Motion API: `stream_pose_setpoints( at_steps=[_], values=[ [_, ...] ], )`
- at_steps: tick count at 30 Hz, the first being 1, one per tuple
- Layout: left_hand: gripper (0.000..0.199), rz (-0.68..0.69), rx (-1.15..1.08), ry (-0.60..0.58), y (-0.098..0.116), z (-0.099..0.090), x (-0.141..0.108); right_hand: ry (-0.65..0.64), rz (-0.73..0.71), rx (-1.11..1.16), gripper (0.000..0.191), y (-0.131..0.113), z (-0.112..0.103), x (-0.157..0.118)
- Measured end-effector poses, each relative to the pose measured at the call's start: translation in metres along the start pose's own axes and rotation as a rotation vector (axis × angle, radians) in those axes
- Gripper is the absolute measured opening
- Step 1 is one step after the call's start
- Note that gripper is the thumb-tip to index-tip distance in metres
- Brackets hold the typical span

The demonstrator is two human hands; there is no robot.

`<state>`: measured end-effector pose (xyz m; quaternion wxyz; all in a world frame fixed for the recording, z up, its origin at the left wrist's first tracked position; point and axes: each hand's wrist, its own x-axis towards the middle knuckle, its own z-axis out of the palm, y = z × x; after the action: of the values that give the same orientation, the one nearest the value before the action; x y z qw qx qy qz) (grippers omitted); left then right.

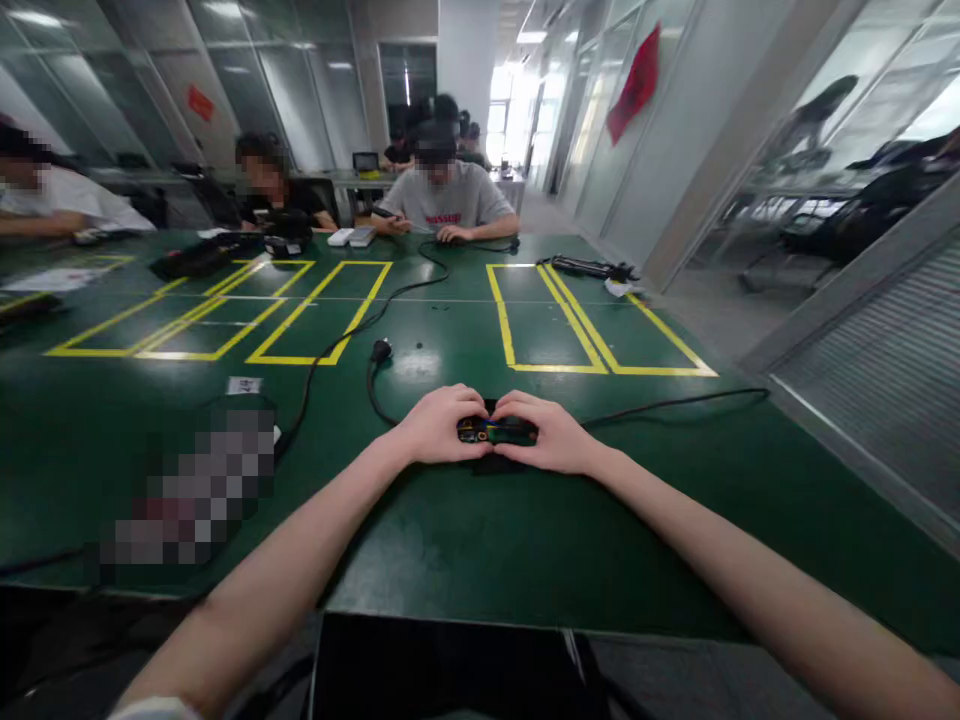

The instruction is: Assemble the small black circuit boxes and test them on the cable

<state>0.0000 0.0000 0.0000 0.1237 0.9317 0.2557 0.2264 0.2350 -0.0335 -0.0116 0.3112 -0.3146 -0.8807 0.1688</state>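
On the green table, my left hand [448, 425] grips the left end of a small black electrical device [487, 434]. My right hand [546, 432] curls round its right end, thumb at the near side and fingers at the far side. Between the hands the device shows orange, blue and green bits that look like wires or parts; its exact kind cannot be made out. Something dark and flat lies under it. A black power plug [381, 351] rests beyond my left hand, its cord running back toward that hand. Another black cord [675, 404] extends from near my right hand toward the table's right edge.
Yellow tape rectangles [296, 360] mark the green table [465, 550]. A blurred-out object [202, 490] lies at left, with a long black cord [311, 375] passing near it. Black gear [589, 267] lies at far right. Several people sit across the table; one person [442, 195] faces me.
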Motion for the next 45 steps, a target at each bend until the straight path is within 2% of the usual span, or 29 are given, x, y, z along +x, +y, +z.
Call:
stream_pose_setpoints(
  at_steps=[6,10,14,19,23,29,34,36,38,41,45],
  values=[
    [0.037,-0.027,-0.016,-0.017,-0.008,-0.009,-0.004,0.078,0.097,-0.103,0.034,0.004,-0.003,-0.006],
    [0.034,-0.066,-0.047,-0.017,-0.008,-0.010,-0.007,0.039,0.085,-0.135,0.036,0.003,-0.004,-0.006],
    [0.040,-0.074,-0.075,-0.027,-0.005,-0.011,-0.007,0.032,0.107,-0.192,0.034,0.001,-0.001,-0.002],
    [0.029,-0.101,-0.080,-0.023,-0.005,-0.012,-0.006,0.053,0.158,-0.252,0.030,-0.002,0.004,0.003],
    [0.027,-0.111,-0.182,0.019,-0.007,-0.013,-0.006,0.075,0.197,-0.284,0.029,-0.001,0.005,0.004],
    [0.014,-0.281,-0.225,0.131,-0.016,-0.026,-0.013,0.097,0.198,-0.265,0.036,-0.001,0.000,0.000],
    [0.019,-0.399,-0.431,-0.058,-0.021,-0.031,-0.016,0.140,0.071,-0.208,0.023,0.005,-0.007,-0.001],
    [0.019,-0.448,-0.524,-0.070,-0.020,-0.031,-0.015,0.177,0.001,-0.200,0.016,0.008,-0.007,0.001],
    [0.018,-0.485,-0.574,-0.035,-0.019,-0.033,-0.015,0.220,-0.053,-0.186,0.011,0.009,-0.007,0.003],
    [0.016,-0.526,-0.608,-0.013,-0.017,-0.040,-0.014,0.289,-0.127,-0.157,0.011,0.005,-0.006,0.005],
    [0.018,-0.552,-0.724,-0.142,-0.016,-0.050,-0.015,0.344,-0.219,-0.102,0.011,-0.008,-0.007,0.003]
  ],
)
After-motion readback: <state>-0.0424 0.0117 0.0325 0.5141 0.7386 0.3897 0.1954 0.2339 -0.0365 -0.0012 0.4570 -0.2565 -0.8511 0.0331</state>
